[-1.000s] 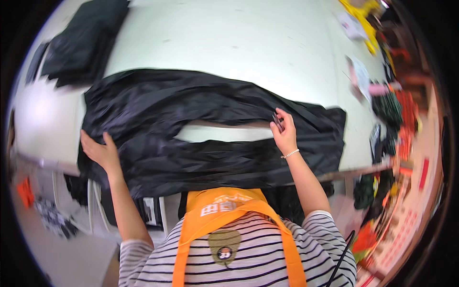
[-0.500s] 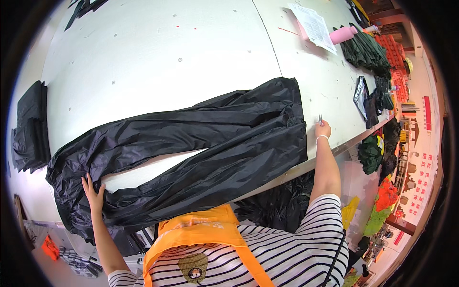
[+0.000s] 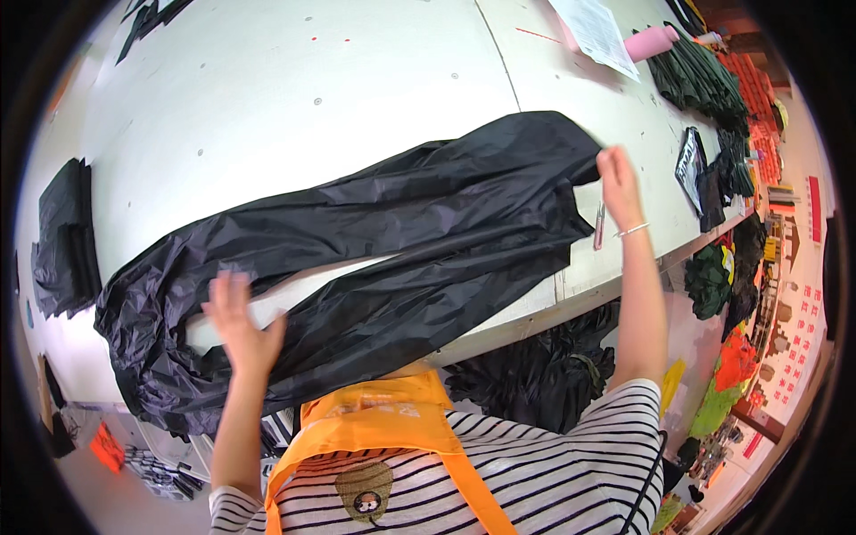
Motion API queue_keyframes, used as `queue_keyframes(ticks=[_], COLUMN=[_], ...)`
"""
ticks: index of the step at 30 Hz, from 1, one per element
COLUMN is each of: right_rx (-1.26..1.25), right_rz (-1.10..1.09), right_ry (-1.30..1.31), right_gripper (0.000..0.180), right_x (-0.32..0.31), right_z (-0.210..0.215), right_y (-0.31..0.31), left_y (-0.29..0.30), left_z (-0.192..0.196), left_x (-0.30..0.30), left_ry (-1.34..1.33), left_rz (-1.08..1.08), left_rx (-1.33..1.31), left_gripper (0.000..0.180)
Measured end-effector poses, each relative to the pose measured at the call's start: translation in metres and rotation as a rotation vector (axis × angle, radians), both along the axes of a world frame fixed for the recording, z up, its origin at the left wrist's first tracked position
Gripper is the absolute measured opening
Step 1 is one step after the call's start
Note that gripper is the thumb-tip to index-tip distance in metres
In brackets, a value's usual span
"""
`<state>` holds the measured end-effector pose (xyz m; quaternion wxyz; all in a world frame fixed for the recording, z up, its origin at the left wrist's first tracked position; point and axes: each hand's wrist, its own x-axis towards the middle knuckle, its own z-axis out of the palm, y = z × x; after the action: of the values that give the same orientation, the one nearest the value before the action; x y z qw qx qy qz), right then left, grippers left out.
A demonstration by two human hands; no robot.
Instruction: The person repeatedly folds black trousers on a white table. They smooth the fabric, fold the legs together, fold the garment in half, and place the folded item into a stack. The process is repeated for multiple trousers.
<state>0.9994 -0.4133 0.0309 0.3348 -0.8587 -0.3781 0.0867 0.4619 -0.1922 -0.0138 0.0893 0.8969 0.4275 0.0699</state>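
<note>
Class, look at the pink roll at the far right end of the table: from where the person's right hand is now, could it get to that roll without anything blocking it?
Probably yes. The right hand rests at the edge of the black trousers, and only bare table and a printed sheet lie between it and the pink roll, though it looks a long stretch.

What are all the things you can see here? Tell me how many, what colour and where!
trousers: one pair, shiny black, spread across the table, legs toward the left
table: one, white, filling most of the view
folded cloth pile: one, black, left end of the table
paper sheet: one, white, far right of the table
roll: one, pink, beside the paper sheet
dark green clothes: one heap, far right of the table
black cloth heap: one, under the table edge
apron: one, orange, on the person
left hand: raised, open, over the trouser legs
right hand: at the waist end of the trousers
</note>
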Motion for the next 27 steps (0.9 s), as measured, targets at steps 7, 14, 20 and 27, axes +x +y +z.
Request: queue_keyframes(ticks=[7,14,20,27], right_rx=[0.514,-0.197,-0.743,-0.866], right_rz=[-0.013,-0.004,-0.141,0.056], right_ry=[-0.434,-0.278,0.366,0.261], right_gripper=[0.028,0.037,0.033,0.038], right_x=[-0.018,0.09,0.076,0.054], right_z=[0.158,0.036,-0.055,-0.045], right_y=[0.104,0.135,0.093,0.095], left_y=[-0.046,0.034,0.074,0.108], left_z=[-0.036,-0.018,-0.037,-0.067], left_x=[-0.048,-0.099,-0.202,-0.23], left_ry=[0.209,-0.178,0.221,0.072], left_rz=[0.106,0.152,0.327,0.3], left_rx=[-0.194,0.179,0.074,-0.201], left_gripper=[0.097,0.064,0.094,0.071])
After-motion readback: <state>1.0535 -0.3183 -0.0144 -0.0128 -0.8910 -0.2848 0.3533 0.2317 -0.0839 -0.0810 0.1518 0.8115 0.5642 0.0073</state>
